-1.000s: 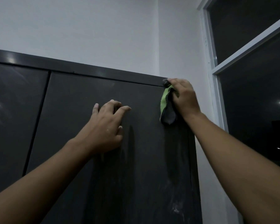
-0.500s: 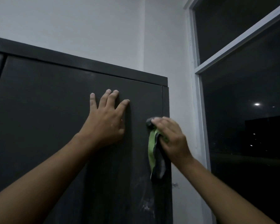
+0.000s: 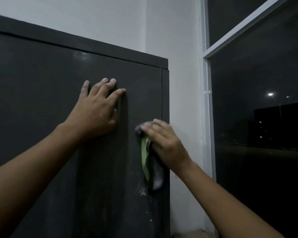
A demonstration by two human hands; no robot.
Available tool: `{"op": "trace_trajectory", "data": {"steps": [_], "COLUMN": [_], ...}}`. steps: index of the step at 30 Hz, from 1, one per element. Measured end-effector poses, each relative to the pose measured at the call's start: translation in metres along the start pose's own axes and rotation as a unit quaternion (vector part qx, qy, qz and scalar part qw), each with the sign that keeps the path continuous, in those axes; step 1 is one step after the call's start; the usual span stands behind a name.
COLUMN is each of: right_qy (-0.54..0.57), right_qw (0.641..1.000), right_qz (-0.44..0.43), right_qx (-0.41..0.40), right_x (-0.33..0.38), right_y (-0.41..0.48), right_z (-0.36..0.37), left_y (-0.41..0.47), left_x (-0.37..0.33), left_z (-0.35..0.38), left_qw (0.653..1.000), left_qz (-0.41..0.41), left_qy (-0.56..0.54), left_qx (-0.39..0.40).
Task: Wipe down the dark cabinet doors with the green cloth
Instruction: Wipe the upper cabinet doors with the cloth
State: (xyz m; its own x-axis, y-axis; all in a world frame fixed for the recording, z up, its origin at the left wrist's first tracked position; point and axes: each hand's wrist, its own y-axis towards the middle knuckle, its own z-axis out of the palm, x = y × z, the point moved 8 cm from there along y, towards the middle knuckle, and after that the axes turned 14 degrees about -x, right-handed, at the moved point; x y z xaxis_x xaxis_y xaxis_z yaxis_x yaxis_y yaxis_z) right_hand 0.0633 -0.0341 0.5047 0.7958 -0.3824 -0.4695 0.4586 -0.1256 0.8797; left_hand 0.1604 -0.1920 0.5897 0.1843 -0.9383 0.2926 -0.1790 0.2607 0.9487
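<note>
You face one dark cabinet door (image 3: 41, 100) that fills most of the view, beside a white wall (image 3: 182, 83) and a dark window (image 3: 258, 117). Its upper part looks even and free of marks, so I judge that stretch done. Lower down, faint streaks run over the panel, so I judge that part left to wipe. No other door shows here, so you cannot tell how the others stand.

Your left hand (image 3: 96, 110) lies flat on the door, fingers spread and holding nothing. Your right hand (image 3: 163, 143) holds the green cloth (image 3: 145, 160) bunched under its curled fingers against the door's right edge, with the loose end hanging below. Just beneath it sit white specks (image 3: 142, 191), not yet cleaned.
</note>
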Motion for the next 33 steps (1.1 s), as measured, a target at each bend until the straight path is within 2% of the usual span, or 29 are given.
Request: {"op": "trace_trajectory", "data": {"steps": [3,5,7,11,13,15,17,19,24,27,29,31,33], "right_qy": [-0.008,0.007,0.039,0.089,0.078,0.043,0.005,-0.025,-0.061,-0.078,-0.065,-0.03,0.004], "right_qw": [0.983,0.976,0.988,0.994,0.988,0.988,0.997,0.996,0.949,0.935,0.96,0.989,1.0], "right_qz": [0.166,0.192,0.135,-0.054,-0.125,-0.142,-0.079,0.026,0.248,0.296,0.236,0.124,0.013], "right_qx": [-0.077,-0.098,-0.07,0.022,0.048,0.036,-0.019,-0.082,-0.183,-0.179,-0.137,-0.07,-0.003], "right_x": [-0.015,-0.001,0.032,0.09,0.089,0.072,0.04,0.007,-0.021,-0.002,0.031,0.075,0.107], "right_y": [0.037,0.049,0.046,0.002,-0.007,0.002,0.026,0.056,0.13,0.166,0.18,0.178,0.164], "right_z": [0.011,0.023,0.037,0.048,0.045,0.04,0.034,0.03,0.037,0.063,0.088,0.109,0.121], "left_y": [-0.003,-0.003,-0.003,-0.015,-0.023,-0.031,-0.04,-0.048,-0.061,-0.072,-0.08,-0.087,-0.091], "left_x": [0.01,0.019,0.027,0.037,0.042,0.049,0.061,0.074,0.099,0.114,0.122,0.129,0.135], "left_z": [-0.007,-0.016,-0.026,-0.034,-0.035,-0.038,-0.044,-0.05,-0.069,-0.074,-0.075,-0.076,-0.08], "left_qw": [1.0,0.997,0.994,0.995,0.997,0.998,0.998,0.996,0.992,0.99,0.988,0.985,0.985], "left_qz": [-0.018,-0.052,-0.075,-0.058,-0.045,-0.034,-0.041,-0.056,-0.112,-0.123,-0.132,-0.14,-0.143], "left_qy": [-0.021,-0.05,-0.082,-0.082,-0.067,-0.049,-0.039,-0.035,-0.023,-0.037,-0.06,-0.08,-0.087], "left_qx": [0.004,-0.004,-0.023,-0.021,0.0,0.019,0.038,0.052,0.06,0.066,0.06,0.055,0.049]}}
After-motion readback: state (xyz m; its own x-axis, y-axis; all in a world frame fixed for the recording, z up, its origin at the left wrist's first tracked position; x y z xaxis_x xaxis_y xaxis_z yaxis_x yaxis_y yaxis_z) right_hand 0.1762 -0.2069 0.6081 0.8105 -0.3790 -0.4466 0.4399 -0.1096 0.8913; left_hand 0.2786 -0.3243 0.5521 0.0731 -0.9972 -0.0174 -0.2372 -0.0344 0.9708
